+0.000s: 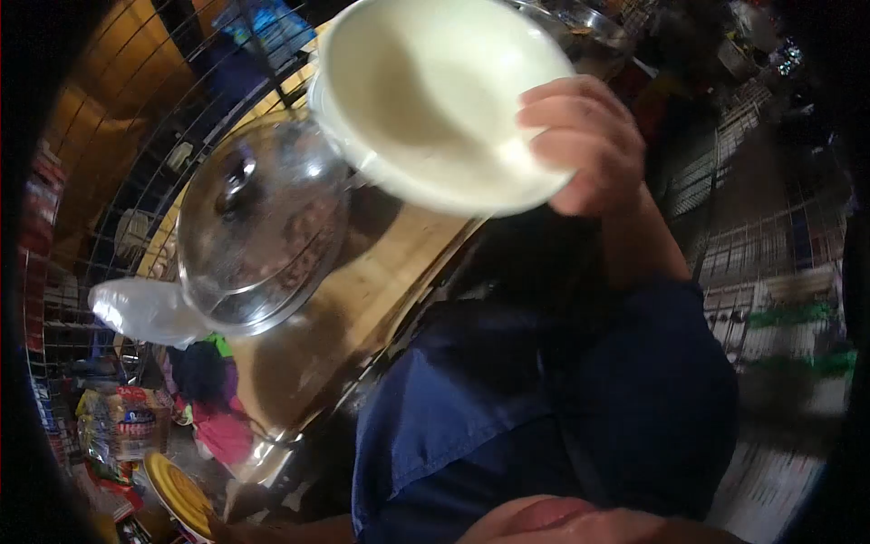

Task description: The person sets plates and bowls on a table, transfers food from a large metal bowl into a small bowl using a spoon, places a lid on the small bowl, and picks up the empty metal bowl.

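Note:
My right hand [584,140] grips the rim of a cream-white bowl [435,100], fingers over its inner side. The bowl is tilted, its inside facing me, and I see nothing in it. At the lower left, my left hand [217,528] is at the edge of a tilted round yellow lid [178,494] and appears closed on it; its fingers are dark and mostly hidden. Behind the bowl, a pan with a glass lid [263,227] stands on a wooden table [385,272]. Brownish-pink pieces show through the glass.
A clear plastic bag [145,310] lies beside the pan. Pink and dark cloth [222,426] hangs at the table's end. Packaged goods [131,422] are at the lower left. Wire mesh [100,181] runs along the left, and wire racks [770,263] stand at the right.

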`<state>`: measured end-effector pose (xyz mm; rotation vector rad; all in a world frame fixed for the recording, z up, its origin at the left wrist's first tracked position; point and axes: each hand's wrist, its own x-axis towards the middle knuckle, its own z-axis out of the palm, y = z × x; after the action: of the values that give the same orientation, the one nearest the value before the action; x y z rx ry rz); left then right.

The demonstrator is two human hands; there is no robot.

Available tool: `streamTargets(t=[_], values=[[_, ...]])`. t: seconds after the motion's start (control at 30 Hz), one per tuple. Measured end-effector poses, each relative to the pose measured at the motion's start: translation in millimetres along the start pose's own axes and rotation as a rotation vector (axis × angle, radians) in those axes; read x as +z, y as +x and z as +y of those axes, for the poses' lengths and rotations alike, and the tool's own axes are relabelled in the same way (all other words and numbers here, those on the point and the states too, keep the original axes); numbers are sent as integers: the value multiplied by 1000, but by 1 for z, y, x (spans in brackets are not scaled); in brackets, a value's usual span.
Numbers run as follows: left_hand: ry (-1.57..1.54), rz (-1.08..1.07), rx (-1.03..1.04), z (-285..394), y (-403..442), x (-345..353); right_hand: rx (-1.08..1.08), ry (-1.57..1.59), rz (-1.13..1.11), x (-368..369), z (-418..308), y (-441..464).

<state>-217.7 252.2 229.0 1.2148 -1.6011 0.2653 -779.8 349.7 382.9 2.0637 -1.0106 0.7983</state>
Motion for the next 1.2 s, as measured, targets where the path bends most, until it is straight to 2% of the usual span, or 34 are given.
streamTargets(t=[0.07, 0.13, 0.17, 0.23, 0.27, 0.33, 0.37, 0.47, 0.5, 0.53, 0.57, 0.63, 0.67, 0.87, 1.0, 1.07, 1.13, 1.2], values=[[-27, 37, 12, 51, -7, 16, 93, -139, -1, -36, 38, -43], [-45, 71, 23, 101, -12, 32, 215, -302, -131, -69, 68, -88], [-50, 88, 31, 126, -14, 40, 211, -293, -122, -84, 83, -108], [-74, 146, 31, 167, -14, 51, 365, -438, -309, -102, 107, -140], [-89, 169, 31, 187, -14, 56, 368, -421, -313, -108, 118, -159], [-151, 187, 48, 224, -8, 62, 573, -469, -524, -119, 133, -195], [-189, 142, 85, 250, -6, 69, 508, -468, -514, -127, 148, -222], [-342, -614, 354, 394, 36, 125, 602, -376, -519, -136, 152, -260], [-577, -363, 471, 395, 28, 153, 662, -356, -514, -140, 150, -271], [-608, -350, 637, 419, 30, 171, 662, -348, -516, -146, 150, -280], [-613, -463, 762, 434, 36, 183, 711, -349, -535, -151, 148, -287], [-643, -559, 774, 468, 30, 197, 795, -381, -540, -157, 138, -290], [-704, -516, 796, 474, 20, 212, 809, -375, -538, -161, 134, -292], [-865, -598, 938, 525, -3, 252, 1006, -416, -488, -198, 131, -327], [-907, -606, 932, 566, -15, 275, 929, -490, -517, -199, 168, -363], [-892, -642, 905, 585, -21, 283, 857, -407, -426, -188, 197, -377], [-696, -599, 862, 607, -32, 292, 790, -269, -397, -171, 231, -399], [-688, -587, 808, 628, -43, 300, 686, -158, -319, -150, 262, -410]])
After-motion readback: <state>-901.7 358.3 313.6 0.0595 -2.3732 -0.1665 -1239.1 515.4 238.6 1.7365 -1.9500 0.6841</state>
